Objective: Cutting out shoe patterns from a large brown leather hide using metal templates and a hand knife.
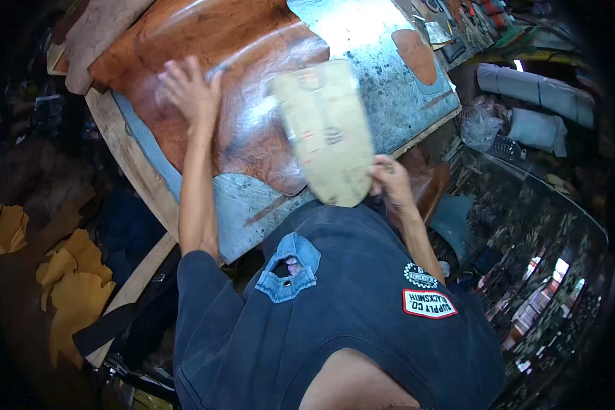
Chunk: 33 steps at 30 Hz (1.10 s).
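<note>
A large glossy brown leather hide (253, 41) lies across the work table's grey-blue, dark-speckled top (389, 102). My left hand (193, 92) rests on or just over the hide with its fingers spread, slightly blurred. With my right hand (391, 181) I grip the lower right edge of a tan card pattern (331, 137), tapered and rounded at its near end. The pattern is tilted and blurred, in front of the hide's right part. Some marks and a traced circle show on its face.
A small brown leather piece (415, 56) lies at the table's far right. Tools (482, 20) crowd the far right corner. Wrapped rolls (536, 92) and a glass-like panel (540, 253) stand at right. Yellow leather scraps (78, 287) hang at left, beside the wooden table edge (130, 164).
</note>
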Tool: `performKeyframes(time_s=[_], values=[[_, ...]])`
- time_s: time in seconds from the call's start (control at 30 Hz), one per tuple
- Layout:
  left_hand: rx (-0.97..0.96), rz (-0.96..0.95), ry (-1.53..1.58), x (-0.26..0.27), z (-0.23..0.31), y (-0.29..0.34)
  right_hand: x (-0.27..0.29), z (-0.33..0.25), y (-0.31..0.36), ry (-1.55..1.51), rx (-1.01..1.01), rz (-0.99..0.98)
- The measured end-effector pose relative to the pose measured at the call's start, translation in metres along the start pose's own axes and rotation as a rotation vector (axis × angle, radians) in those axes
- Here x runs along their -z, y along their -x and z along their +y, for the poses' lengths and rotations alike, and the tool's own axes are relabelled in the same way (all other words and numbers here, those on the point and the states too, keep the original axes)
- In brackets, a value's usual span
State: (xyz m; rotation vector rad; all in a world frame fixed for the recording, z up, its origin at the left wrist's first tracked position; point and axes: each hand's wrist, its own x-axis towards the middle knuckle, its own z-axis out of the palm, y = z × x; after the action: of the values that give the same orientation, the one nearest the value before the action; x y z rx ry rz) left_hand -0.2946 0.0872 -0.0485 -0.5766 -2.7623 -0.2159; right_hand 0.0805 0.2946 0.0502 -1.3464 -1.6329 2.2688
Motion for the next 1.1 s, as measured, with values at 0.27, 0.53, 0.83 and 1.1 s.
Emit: performKeyframes(time_s=[0.27,0.53,0.83,1.1], values=[[-0.119,-0.080,0.120,-0.072,0.008,-0.043,0.077,-0.031,0.017,-0.050,0.248,0.253],[-0.354,-0.428,0.288,0.056,0.159,0.136,0.041,-0.073,-0.013,0.793,0.714,0.224],[0.511,-0.181,0.614,0.135,0.124,0.233,0.006,-0.070,-0.047,1.138,0.773,-0.403],[1.292,0.133,1.526,0.126,0.095,0.211,0.024,-0.075,-0.119,1.584,0.725,-0.184]])
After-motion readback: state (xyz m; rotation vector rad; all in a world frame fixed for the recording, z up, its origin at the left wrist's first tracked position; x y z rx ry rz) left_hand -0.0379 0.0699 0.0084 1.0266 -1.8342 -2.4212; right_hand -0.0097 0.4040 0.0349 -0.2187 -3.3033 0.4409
